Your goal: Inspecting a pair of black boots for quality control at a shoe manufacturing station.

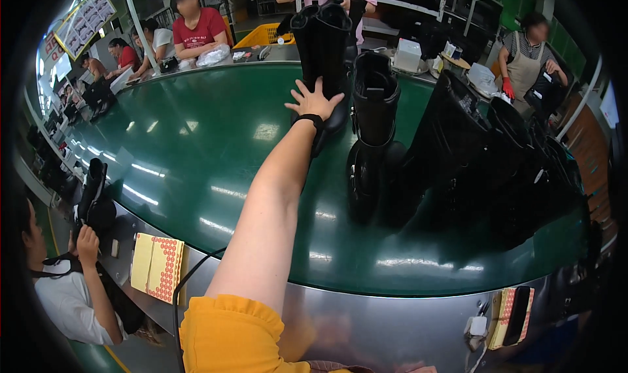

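My left hand (314, 103) is stretched far across the green table, its fingers spread, with nothing gripped. It overlaps the lower shaft of a pair of tall black boots (320, 43) standing upright at the far middle. Whether the palm presses on them, I cannot tell. Just right of the hand stands another black boot (375, 98) with buckles and an open top. A sliver of skin at the lower edge seems to be part of my right hand (418, 370); its fingers are hidden.
More black boots (451, 137) crowd the right side of the green table (196, 131). Along the steel near edge lie yellow cards (157, 268), a black cable (190, 275) and a phone (517, 315). Other people sit or stand around the table, one close at left holding a shoe.
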`<state>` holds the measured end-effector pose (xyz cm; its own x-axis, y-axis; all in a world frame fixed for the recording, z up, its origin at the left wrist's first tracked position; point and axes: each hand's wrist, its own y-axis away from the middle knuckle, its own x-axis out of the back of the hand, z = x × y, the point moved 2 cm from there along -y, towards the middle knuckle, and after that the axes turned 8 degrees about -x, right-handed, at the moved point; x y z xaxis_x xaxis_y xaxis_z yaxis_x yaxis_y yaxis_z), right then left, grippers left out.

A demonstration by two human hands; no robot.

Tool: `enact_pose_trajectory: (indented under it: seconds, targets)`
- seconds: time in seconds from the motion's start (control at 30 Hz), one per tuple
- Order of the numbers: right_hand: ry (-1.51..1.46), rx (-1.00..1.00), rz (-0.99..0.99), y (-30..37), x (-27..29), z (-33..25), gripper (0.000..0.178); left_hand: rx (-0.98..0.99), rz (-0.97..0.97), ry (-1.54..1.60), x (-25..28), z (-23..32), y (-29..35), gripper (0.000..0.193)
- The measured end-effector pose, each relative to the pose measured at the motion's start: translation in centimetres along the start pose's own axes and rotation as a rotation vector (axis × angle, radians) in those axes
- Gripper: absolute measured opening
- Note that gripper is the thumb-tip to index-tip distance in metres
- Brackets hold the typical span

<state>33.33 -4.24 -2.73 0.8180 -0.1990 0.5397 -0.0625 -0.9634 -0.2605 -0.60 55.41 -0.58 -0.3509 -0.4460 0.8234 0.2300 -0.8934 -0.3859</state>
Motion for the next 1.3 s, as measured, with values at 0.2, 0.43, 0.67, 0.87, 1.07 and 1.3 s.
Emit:
enact_pose_trajectory:
  seconds: [0.2, 0.43, 0.67, 0.87, 1.07, 1.3]
  targets:
    - [-0.004, 0.035, 0.080, -0.9, -1.0, 0.6, 0.012, -0.066, -0.226, -0.158, -6.3, -3.4, 2.2, 0.075]
    - [-0.010, -0.038, -0.018, -0.8, -0.1, -0.9, 0.011, -0.148, -0.476, -0.158, -3.3, -4.1, 4.6, 0.085]
    - [-0.021, -0.089, 0.015, 0.5, -0.8, -0.6, 0.011, -0.375, -0.908, -0.180, 5.5, -2.0, 14.6, 0.063]
    - [0.031, -0.083, 0.116, 1.3, -0.8, 0.4, 0.017, -0.437, -0.894, -0.009, 15.4, 2.8, 23.7, 0.053]
    - [-0.004, -0.062, 0.120, 1.6, -0.6, 0.3, 0.018, -0.311, -0.218, 0.228, 15.0, 12.3, 25.7, 0.106]
    - [-0.025, -0.033, 0.129, 1.9, -0.4, 1.2, 0.018, 0.032, 0.105, 0.352, 10.0, 17.0, 22.9, 0.073]
